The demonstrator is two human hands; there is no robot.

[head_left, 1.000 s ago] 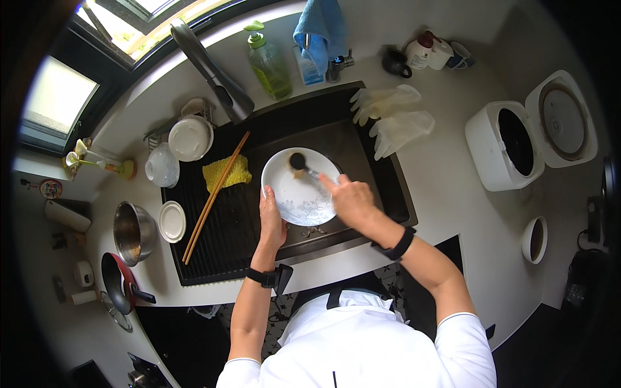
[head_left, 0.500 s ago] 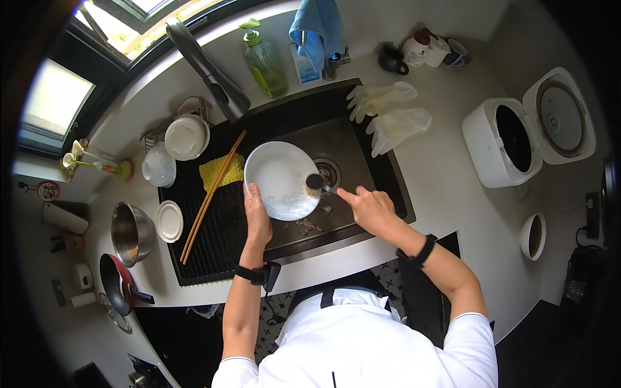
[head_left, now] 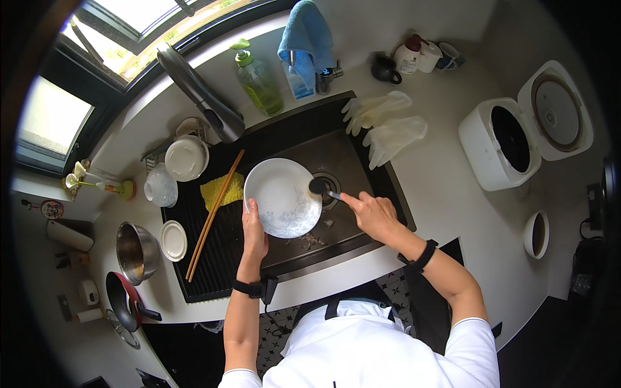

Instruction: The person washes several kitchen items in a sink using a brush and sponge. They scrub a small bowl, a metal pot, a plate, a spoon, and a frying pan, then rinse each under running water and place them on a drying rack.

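My left hand (head_left: pixel 254 227) holds a white plate (head_left: pixel 275 187) by its left rim, thumb on top, tilted over the black sink (head_left: pixel 362 223). A bluish, cloudy pattern or film shows on the plate's lower half. Closed round a dark handle, my right hand (head_left: pixel 375 216) brings a round black brush head (head_left: pixel 317 186) to the plate's right rim. Behind the brush is the sink drain (head_left: pixel 328 194), with small pale scraps (head_left: pixel 309 242) below the plate. To the plate's left, wooden chopsticks (head_left: pixel 215 216) lie across a yellow cloth (head_left: pixel 220 192) on the ribbed drainboard.
A faucet (head_left: pixel 207 103) reaches over the sink's far left. Soap bottle (head_left: pixel 259 84) and blue towel (head_left: pixel 307 35) stand behind. Pale gloves (head_left: pixel 394 136) lie at the right rim, near an open rice cooker (head_left: pixel 495 152). Steel bowl (head_left: pixel 137 252), red pan (head_left: pixel 123 297) and small dishes (head_left: pixel 186 157) sit left.
The whole view has shifted, so most things sit lower in the picture. The brush head has moved slightly outward at the plate's right rim. Both hands keep their hold.
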